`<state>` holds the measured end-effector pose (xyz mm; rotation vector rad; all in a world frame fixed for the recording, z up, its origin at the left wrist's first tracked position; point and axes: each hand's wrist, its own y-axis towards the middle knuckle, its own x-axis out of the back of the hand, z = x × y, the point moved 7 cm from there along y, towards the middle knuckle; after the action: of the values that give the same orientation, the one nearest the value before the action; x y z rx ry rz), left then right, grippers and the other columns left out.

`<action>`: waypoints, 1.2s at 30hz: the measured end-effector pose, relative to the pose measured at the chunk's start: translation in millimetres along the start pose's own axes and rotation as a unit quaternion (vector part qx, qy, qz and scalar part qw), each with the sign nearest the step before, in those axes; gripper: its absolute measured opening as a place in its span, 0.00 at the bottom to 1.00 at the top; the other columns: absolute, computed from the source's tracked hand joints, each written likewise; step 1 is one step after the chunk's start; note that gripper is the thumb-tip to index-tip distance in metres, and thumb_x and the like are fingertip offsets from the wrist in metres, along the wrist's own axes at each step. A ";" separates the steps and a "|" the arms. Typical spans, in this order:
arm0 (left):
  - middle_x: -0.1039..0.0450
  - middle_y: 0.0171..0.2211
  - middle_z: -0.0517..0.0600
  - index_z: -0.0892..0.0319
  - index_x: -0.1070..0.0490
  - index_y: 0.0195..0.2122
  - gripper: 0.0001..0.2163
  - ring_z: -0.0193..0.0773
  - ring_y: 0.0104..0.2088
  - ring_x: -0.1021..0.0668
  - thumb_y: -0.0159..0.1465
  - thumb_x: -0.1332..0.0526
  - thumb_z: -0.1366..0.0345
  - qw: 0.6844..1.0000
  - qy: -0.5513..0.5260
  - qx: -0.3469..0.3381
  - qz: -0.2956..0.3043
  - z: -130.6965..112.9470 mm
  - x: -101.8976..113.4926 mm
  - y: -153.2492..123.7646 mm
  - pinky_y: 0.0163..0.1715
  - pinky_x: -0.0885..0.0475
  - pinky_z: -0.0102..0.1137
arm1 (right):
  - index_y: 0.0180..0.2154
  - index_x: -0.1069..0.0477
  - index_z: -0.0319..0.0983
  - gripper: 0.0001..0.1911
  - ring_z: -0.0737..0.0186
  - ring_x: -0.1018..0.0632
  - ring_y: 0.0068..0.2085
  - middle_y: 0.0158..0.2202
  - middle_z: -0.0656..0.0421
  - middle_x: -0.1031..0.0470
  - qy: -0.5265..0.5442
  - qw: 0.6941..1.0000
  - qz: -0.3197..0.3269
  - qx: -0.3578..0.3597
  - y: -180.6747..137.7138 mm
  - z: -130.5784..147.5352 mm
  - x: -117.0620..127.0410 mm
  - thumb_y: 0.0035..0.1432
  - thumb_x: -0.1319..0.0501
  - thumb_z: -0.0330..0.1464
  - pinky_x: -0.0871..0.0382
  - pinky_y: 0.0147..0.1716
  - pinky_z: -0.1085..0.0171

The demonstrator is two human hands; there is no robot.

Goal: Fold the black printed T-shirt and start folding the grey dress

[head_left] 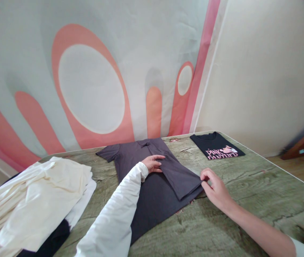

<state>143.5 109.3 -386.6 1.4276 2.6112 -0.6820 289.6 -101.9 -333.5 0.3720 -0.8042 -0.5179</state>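
Note:
A dark grey T-shirt [152,203] lies spread on the table in front of me, its right side folded inward over the body. My left hand [153,164] rests on the shirt near its middle, fingers apart and stretched to the right. At the outer corner of the folded part, my right hand [212,185] pinches the shirt's edge between thumb and fingers. One short sleeve points out to the far left. My left forearm, in a white sleeve, covers part of the shirt's left side.
A pile of cream and white garments [41,196] with black cloth beneath sits at the left. At the far right lies a folded black T-shirt [217,145] with a pink print. The wood-patterned table [264,200] ends at a wall with a coral pattern.

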 end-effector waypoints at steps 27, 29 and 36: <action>0.26 0.23 0.49 0.63 0.32 0.41 0.21 0.40 0.28 0.21 0.46 0.30 0.67 0.978 0.103 0.093 0.155 12.8 -34.8 -13.8 0.34 0.26 0.37 | 0.33 0.39 0.40 0.20 0.54 0.34 0.40 0.36 0.55 0.36 -0.180 0.977 0.064 0.089 -2.4 13.7 -9.3 0.36 0.48 0.17 0.39 0.40 0.57; 0.25 0.26 0.51 0.63 0.32 0.41 0.22 0.40 0.29 0.21 0.45 0.29 0.64 0.979 0.110 0.095 0.141 10.9 -36.9 -14.1 0.34 0.25 0.36 | 0.35 0.38 0.40 0.22 0.54 0.33 0.41 0.37 0.55 0.36 -0.177 0.976 0.084 0.091 -3.5 13.3 -13.2 0.36 0.48 0.17 0.38 0.40 0.56; 0.24 0.28 0.49 0.60 0.30 0.44 0.25 0.38 0.31 0.21 0.44 0.29 0.60 0.954 0.159 0.118 0.223 14.6 -71.2 -29.1 0.35 0.25 0.34 | 0.37 0.36 0.41 0.21 0.55 0.33 0.43 0.39 0.56 0.36 -0.143 0.981 0.097 0.091 -4.2 5.5 -18.6 0.40 0.46 0.18 0.37 0.43 0.55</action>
<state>157.7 34.2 -369.6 2.2729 2.3232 -0.7718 273.3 -95.4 -343.0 0.3872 -1.1585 -0.3186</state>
